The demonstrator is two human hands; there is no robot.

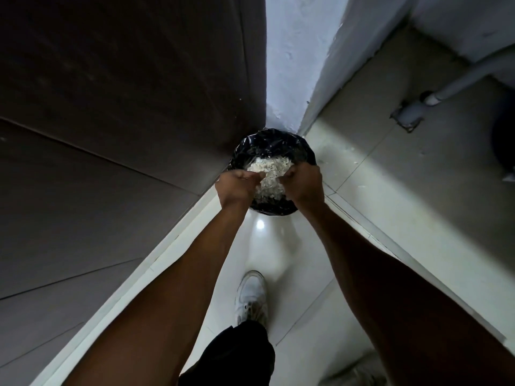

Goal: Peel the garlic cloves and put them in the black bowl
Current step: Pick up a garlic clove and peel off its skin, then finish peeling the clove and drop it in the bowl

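— Pale glossy floor tiles (281,246) fill the lower middle of the frame, with a dark wood-grain panel (111,107) taking the whole left side and a white plastered wall corner (295,65) rising at top centre. What do we see at the corner's foot?

— We see a round bin lined with a black plastic bag (267,146), standing on the floor right where panel and wall meet. Inside it lies a heap of whitish papery scraps (269,169), probably garlic skins; we cannot tell whether any cloves are among them.

— And our hands?

— Both reach out over the bin's near edge. Our left hand (237,183) has its fingers curled inward, and so does our right hand (302,185). They sit close together above the scraps. Whether either is pinching skins or the bag's rim, we cannot tell.

— The black bowl?

— We cannot find one in view.

— Anything else?

— A white shoe (252,296) on the tiles at lower centre, below it a dark trouser leg (237,355), and a grey pipe (446,93) meeting the floor at upper right.
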